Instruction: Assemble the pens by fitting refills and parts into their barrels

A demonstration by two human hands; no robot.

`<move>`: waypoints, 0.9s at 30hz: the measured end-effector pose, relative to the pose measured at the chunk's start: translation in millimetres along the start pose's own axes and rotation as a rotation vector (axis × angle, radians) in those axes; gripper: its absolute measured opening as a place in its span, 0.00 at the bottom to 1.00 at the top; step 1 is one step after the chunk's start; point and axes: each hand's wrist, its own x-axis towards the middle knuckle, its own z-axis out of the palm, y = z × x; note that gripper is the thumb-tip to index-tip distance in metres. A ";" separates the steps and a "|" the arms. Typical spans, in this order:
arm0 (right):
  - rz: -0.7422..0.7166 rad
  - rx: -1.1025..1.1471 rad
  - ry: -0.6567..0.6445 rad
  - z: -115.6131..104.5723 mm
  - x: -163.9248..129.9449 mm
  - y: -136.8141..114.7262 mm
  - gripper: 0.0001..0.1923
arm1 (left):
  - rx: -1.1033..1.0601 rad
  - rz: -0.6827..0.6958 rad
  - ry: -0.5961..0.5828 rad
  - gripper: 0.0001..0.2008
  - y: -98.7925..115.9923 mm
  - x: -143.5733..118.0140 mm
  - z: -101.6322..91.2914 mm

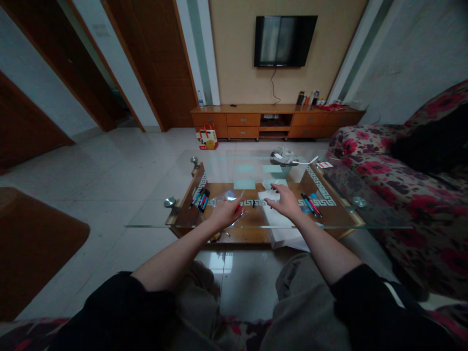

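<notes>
My left hand (226, 212) is closed over the glass tabletop (146, 214) around a slim pen-like piece (242, 193). A pale tip sticks out beyond the fingers, and red shows beside the palm. Thumb and forefinger of my right hand (287, 202) pinch a thin white stick (275, 184), apart from the left hand. Between the hands lies a small black piece (253, 204), perhaps a pen cap. Clear plastic wrapping (239, 219) shows around the left hand. Blue, black and red pens (201, 200) lie to the left, with more pens (310, 204) to the right.
Pale green rectangles (244, 184) show on the tabletop. A white box or paper stack (285, 234) sits under the glass. Beyond the table is a filled waste basket (283, 170). A floral sofa (365, 146) flanks the right, a brown stool-like block (40, 243) the left.
</notes>
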 end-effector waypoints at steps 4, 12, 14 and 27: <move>-0.072 -0.099 -0.161 3.5 -2.4 -6.0 0.29 | 0.000 0.009 -0.006 0.20 -0.6 0.1 -0.4; -0.165 -0.204 -0.377 15.0 -4.4 -19.5 0.23 | 0.000 0.027 0.000 0.20 -0.9 -0.7 0.0; -0.175 -0.213 -0.385 17.1 -5.0 -20.7 0.23 | -0.003 0.023 -0.004 0.20 -0.2 -0.8 -0.7; -0.191 -0.212 -0.420 18.2 -6.0 -31.4 0.21 | -0.015 0.024 -0.014 0.20 -0.5 -0.5 -0.1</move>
